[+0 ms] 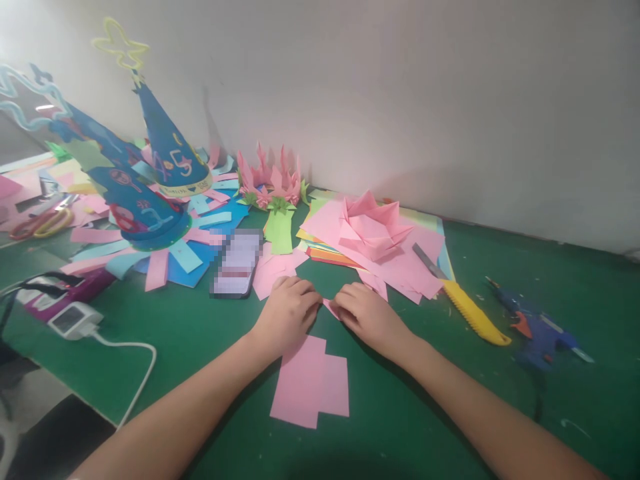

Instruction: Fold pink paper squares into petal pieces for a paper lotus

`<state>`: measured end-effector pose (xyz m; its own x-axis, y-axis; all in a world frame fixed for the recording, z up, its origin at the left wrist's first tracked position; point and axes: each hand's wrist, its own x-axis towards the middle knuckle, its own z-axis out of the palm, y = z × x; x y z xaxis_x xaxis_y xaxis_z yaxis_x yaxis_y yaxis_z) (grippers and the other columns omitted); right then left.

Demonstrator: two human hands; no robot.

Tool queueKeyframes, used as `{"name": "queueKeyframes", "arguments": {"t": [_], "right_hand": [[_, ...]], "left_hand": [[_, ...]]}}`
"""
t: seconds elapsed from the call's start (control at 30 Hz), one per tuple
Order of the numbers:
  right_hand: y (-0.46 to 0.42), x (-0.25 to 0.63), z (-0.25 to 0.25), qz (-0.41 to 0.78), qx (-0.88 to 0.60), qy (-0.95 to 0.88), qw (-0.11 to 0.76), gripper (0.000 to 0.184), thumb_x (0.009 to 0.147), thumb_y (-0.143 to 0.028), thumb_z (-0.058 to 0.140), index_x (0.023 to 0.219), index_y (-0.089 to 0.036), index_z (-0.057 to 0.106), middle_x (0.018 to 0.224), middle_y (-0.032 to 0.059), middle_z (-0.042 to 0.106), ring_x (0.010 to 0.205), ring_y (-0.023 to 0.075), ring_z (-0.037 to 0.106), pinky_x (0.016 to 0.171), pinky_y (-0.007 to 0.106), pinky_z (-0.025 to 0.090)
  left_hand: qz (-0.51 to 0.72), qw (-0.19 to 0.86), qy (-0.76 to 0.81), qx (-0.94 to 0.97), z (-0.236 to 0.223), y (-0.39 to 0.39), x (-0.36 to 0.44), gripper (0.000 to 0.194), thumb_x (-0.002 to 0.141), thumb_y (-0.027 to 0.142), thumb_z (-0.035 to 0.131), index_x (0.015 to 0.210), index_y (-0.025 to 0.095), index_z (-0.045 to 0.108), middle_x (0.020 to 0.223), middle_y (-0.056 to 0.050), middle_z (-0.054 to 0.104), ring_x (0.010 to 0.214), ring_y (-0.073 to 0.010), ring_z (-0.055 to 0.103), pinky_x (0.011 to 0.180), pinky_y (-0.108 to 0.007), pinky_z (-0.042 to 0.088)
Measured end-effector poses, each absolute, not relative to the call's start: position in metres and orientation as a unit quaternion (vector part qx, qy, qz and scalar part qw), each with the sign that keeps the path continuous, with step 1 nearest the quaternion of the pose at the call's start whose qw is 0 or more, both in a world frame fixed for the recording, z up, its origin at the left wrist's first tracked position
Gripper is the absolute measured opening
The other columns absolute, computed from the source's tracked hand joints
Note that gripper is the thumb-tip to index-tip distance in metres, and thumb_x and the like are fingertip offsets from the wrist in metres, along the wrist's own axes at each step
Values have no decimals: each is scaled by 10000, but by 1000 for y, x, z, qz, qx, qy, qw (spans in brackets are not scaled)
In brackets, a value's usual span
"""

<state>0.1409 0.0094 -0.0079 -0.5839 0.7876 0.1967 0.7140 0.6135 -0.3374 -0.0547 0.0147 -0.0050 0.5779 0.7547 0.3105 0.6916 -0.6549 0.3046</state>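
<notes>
Both hands are busy out in the middle of the green bench, well in from the back edge. The left hand and right hand are a little apart, fingers curled in and pinched on opposite ends of a tiny folded pink paper. Can't make out the fold, fingers cover most of it. Two overlapping pink rectangles lie flat on the person's side of the hands.

Closest thing to a container is the pink paper lotus, basically an open bowl with pointy petals; what I can see inside is just more pink folds. It sits on a paper stack near the bench's back edge, pink sheets on top, other colours poking out. Left of that, along the same edge, there's a pink paper crown, ring-shaped, with a green strip hanging off its front.

Toward the back left corner are blue cone hats, opening down, so no idea what's under them. Phone is just left of the left hand, screen blurred out. Near the bench's left edge, a purple power strip has plugs in it, with a white charger right up against it. Off to the right: yellow cutter, then a blue glue gun.
</notes>
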Motion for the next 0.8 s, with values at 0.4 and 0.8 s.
{"name": "queueKeyframes", "arguments": {"t": [0.4,0.8], "right_hand": [[6,141,-12,175,-459,-840,231,122,909,-187,491,933,-187,611,814,31,626,776,173,534,692,296,402],[5,140,-13,70,-423,-885,181,267,953,-233,414,770,-163,594,726,42,559,706,170,458,651,284,353]], "left_hand": [[186,63,395,897,-2,14,-53,248,919,213,469,907,218,717,738,-41,590,729,-176,499,689,-323,357],[138,88,429,888,4,13,-56,246,928,288,475,978,294,716,741,-31,589,770,-179,523,716,-330,322]]}}
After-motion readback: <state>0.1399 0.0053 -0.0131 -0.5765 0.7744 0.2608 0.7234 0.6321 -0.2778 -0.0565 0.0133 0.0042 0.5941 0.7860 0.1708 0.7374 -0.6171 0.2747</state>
